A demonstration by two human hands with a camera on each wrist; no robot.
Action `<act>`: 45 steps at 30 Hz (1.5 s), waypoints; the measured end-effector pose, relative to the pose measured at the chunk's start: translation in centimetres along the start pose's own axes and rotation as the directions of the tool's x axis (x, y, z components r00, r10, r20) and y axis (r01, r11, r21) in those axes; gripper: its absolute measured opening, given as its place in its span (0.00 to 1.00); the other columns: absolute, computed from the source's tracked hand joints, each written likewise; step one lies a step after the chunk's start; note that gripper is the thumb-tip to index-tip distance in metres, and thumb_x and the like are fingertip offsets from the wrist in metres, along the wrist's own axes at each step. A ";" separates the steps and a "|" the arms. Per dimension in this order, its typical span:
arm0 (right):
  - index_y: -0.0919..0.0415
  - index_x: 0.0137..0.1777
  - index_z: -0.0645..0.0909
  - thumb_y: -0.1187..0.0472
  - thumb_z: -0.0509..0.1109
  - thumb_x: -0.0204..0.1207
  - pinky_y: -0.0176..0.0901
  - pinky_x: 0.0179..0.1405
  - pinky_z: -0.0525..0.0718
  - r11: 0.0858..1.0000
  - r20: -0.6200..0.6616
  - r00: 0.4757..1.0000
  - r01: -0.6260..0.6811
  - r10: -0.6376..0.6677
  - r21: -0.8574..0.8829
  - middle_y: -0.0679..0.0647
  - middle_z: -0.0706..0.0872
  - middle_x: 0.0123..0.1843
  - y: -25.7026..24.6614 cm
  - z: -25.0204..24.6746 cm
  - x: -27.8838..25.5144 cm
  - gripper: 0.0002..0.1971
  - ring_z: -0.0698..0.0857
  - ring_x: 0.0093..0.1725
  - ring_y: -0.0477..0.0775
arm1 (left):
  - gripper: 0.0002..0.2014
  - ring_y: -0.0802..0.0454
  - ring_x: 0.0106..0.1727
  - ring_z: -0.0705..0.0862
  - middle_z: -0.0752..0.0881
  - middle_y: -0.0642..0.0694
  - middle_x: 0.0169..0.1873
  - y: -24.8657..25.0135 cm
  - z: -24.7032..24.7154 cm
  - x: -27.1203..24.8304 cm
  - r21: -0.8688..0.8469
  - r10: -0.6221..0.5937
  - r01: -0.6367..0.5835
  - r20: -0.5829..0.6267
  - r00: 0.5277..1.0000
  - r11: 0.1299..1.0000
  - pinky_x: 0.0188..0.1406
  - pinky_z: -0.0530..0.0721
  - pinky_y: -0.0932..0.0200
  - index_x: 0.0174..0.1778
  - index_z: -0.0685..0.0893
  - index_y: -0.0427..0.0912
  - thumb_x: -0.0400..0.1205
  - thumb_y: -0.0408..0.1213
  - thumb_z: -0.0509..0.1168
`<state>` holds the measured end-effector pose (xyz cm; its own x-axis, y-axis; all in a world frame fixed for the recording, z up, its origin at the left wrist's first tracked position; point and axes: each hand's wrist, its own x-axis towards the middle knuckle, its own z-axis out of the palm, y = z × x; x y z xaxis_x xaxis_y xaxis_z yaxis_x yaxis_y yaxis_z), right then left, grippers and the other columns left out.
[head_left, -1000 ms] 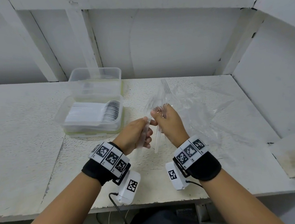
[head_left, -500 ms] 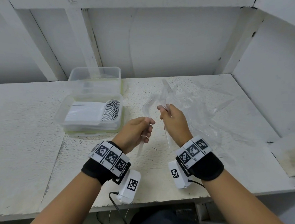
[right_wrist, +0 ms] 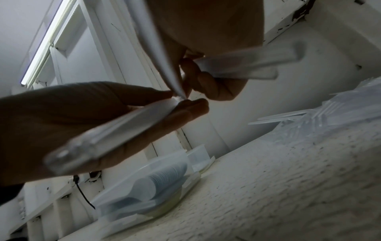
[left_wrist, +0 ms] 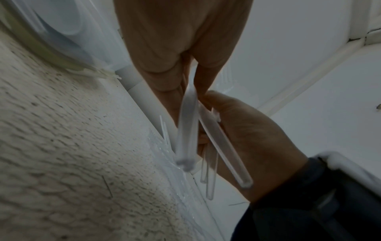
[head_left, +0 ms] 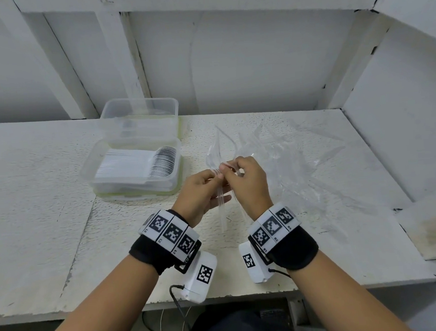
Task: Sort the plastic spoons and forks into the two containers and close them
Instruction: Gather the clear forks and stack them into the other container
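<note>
Both hands met above the worktop (head_left: 47,231) centre. The left hand (head_left: 200,192) pinched a bundle of clear plastic forks (head_left: 221,204) between thumb and curled fingers (right_wrist: 185,107), handles pointing toward 6 o'clock. The right hand (head_left: 249,181) pinched further clear forks with fingers curled. At 10 o'clock stood the spoon container (head_left: 135,190), lidless, spoons (head_left: 143,163) stacked inside. A second clear container (head_left: 140,114) stood behind it. A clear plastic bag (head_left: 303,164) lay at 2 o'clock.
</note>
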<state>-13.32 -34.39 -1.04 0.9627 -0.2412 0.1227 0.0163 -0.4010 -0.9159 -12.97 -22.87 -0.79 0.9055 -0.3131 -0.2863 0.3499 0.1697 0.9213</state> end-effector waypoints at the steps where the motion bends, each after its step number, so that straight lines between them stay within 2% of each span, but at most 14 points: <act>1: 0.67 0.50 0.84 0.56 0.69 0.78 0.20 0.39 0.74 1.000 0.023 1.000 -0.012 0.012 0.005 0.53 0.79 0.52 -0.1 -0.1 0.0 0.12 0.79 0.47 0.44 | 0.09 0.51 0.43 0.88 0.88 0.42 0.41 0.0 -0.1 0.0 -0.006 -0.002 0.002 0.001 1.000 1.000 0.46 0.89 0.56 0.45 0.80 0.33 0.85 0.33 0.58; 4: 0.65 0.54 0.84 0.54 0.67 0.79 0.21 0.43 0.80 0.998 0.109 0.993 -0.048 0.045 0.027 0.52 0.78 0.55 -0.5 -0.3 -0.1 0.14 0.80 0.47 0.40 | 0.08 0.51 0.38 0.89 0.87 0.42 0.39 0.1 -0.3 0.0 -0.015 -0.020 0.020 0.002 1.000 1.000 0.47 0.89 0.54 0.48 0.80 0.31 0.85 0.32 0.58; 6: 0.62 0.56 0.84 0.54 0.67 0.79 0.38 0.51 0.86 0.994 0.156 0.985 -0.089 0.078 0.062 0.53 0.77 0.57 -0.6 -0.3 -0.1 0.13 0.82 0.52 0.46 | 0.08 0.51 0.36 0.89 0.88 0.42 0.37 0.3 -0.3 0.0 -0.027 -0.031 0.031 0.003 1.000 0.999 0.42 0.89 0.56 0.49 0.80 0.30 0.85 0.31 0.58; 9: 0.57 0.63 0.79 0.58 0.63 0.81 0.20 0.39 0.77 0.993 0.193 0.978 -0.096 0.082 0.064 0.54 0.78 0.58 -1.0 -0.7 -0.2 0.12 0.80 0.51 0.43 | 0.07 0.52 0.34 0.89 0.87 0.41 0.36 0.4 -0.4 -0.2 -0.027 -0.038 0.038 -0.005 0.999 0.999 0.37 0.89 0.59 0.47 0.80 0.32 0.85 0.29 0.58; 14: 0.60 0.58 0.67 0.64 0.53 0.85 0.14 0.28 0.71 0.982 0.184 0.979 -0.119 0.091 0.148 0.45 0.72 0.41 -0.7 -1.3 -0.3 0.05 0.79 0.30 0.23 | 0.05 0.49 0.43 0.88 0.87 0.38 0.45 0.3 -0.6 -0.1 -0.078 -0.041 0.037 -0.047 0.998 0.996 0.47 0.87 0.53 0.50 0.79 0.35 0.85 0.30 0.58; 17: 0.59 0.57 0.74 0.64 0.56 0.84 0.14 0.34 0.72 0.994 0.113 0.991 -0.077 0.067 0.082 0.43 0.78 0.44 -0.2 -0.8 -0.5 0.07 0.79 0.41 0.34 | 0.04 0.52 0.42 0.89 0.88 0.41 0.43 0.3 -0.3 -0.1 -0.097 -0.032 0.026 -0.056 0.998 0.995 0.47 0.87 0.54 0.49 0.79 0.36 0.84 0.29 0.59; 22: 0.58 0.54 0.80 0.63 0.62 0.82 0.23 0.47 0.75 1.000 0.053 0.998 -0.018 0.017 0.016 0.53 0.84 0.55 0.1 0.0 -0.9 0.07 0.82 0.54 0.47 | 0.07 0.50 0.46 0.89 0.88 0.39 0.47 0.2 -0.2 -0.1 -0.096 -0.009 0.005 -0.042 0.999 0.995 0.49 0.88 0.54 0.52 0.79 0.30 0.84 0.30 0.59; 25: 0.61 0.56 0.83 0.62 0.63 0.81 0.19 0.46 0.74 1.000 0.050 0.999 0.015 -0.014 -0.009 0.53 0.78 0.56 -0.1 0.3 -1.0 0.09 0.79 0.54 0.46 | 0.06 0.50 0.44 0.88 0.86 0.37 0.45 0.2 -0.1 -0.3 -0.096 -0.006 0.003 -0.032 0.999 0.995 0.41 0.89 0.58 0.45 0.79 0.30 0.84 0.30 0.59; 28: 0.62 0.59 0.83 0.62 0.62 0.82 0.16 0.45 0.74 1.000 0.071 0.997 -0.001 0.000 0.023 0.51 0.71 0.56 -0.4 0.4 -0.9 0.12 0.77 0.55 0.46 | 0.09 0.50 0.40 0.88 0.86 0.37 0.44 0.1 -0.2 -0.4 -0.067 -0.013 0.011 -0.038 0.999 0.998 0.37 0.88 0.61 0.52 0.79 0.27 0.84 0.30 0.59; 33: 0.60 0.58 0.85 0.61 0.59 0.83 0.42 0.62 0.81 0.998 0.136 0.990 -0.034 0.028 0.043 0.52 0.69 0.57 -0.6 0.5 -0.6 0.13 0.78 0.62 0.53 | 0.05 0.53 0.37 0.89 0.87 0.40 0.40 0.3 -0.5 -0.5 -0.044 -0.023 0.022 -0.036 0.999 0.999 0.41 0.89 0.59 0.46 0.81 0.34 0.84 0.30 0.60; 36: 0.58 0.55 0.82 0.61 0.54 0.85 0.26 0.49 0.79 0.999 0.128 0.992 -0.004 -0.001 0.042 0.50 0.74 0.54 -1.1 -0.3 -0.3 0.14 0.80 0.51 0.42 | 0.05 0.53 0.38 0.89 0.87 0.40 0.41 0.5 -0.8 -0.6 -0.040 -0.023 0.021 -0.046 0.999 0.999 0.44 0.88 0.56 0.48 0.81 0.35 0.84 0.29 0.60; 39: 0.56 0.53 0.76 0.59 0.49 0.87 0.29 0.41 0.72 0.998 0.062 0.998 0.014 -0.018 0.066 0.44 0.76 0.40 -1.3 -1.2 0.0 0.12 0.74 0.40 0.38 | 0.04 0.53 0.39 0.89 0.88 0.42 0.41 0.7 -1.0 -0.6 -0.046 -0.020 0.017 -0.066 0.998 0.999 0.46 0.87 0.56 0.47 0.80 0.37 0.84 0.29 0.60; 41: 0.55 0.57 0.75 0.58 0.49 0.87 0.27 0.42 0.71 0.999 0.057 0.998 0.017 -0.019 0.048 0.40 0.77 0.42 -1.1 -1.3 0.1 0.13 0.75 0.42 0.36 | 0.04 0.53 0.41 0.88 0.88 0.42 0.42 0.8 -1.1 -0.6 -0.056 -0.017 0.013 -0.077 0.997 0.998 0.45 0.87 0.56 0.48 0.80 0.37 0.84 0.29 0.60; 45: 0.58 0.65 0.66 0.58 0.53 0.86 0.23 0.31 0.73 0.999 0.090 0.995 0.042 -0.039 -0.029 0.47 0.76 0.34 -0.8 -0.9 -0.4 0.11 0.76 0.34 0.40 | 0.03 0.52 0.44 0.88 0.88 0.43 0.44 0.9 -1.2 -0.4 -0.091 -0.019 0.011 -0.092 0.996 0.996 0.47 0.87 0.56 0.49 0.79 0.37 0.83 0.29 0.60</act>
<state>-13.92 -34.78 0.00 0.9817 -0.1451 0.1234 0.0484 -0.4365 -0.8984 -12.67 -21.47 -0.14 0.9168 -0.2288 -0.3273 0.3803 0.2506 0.8903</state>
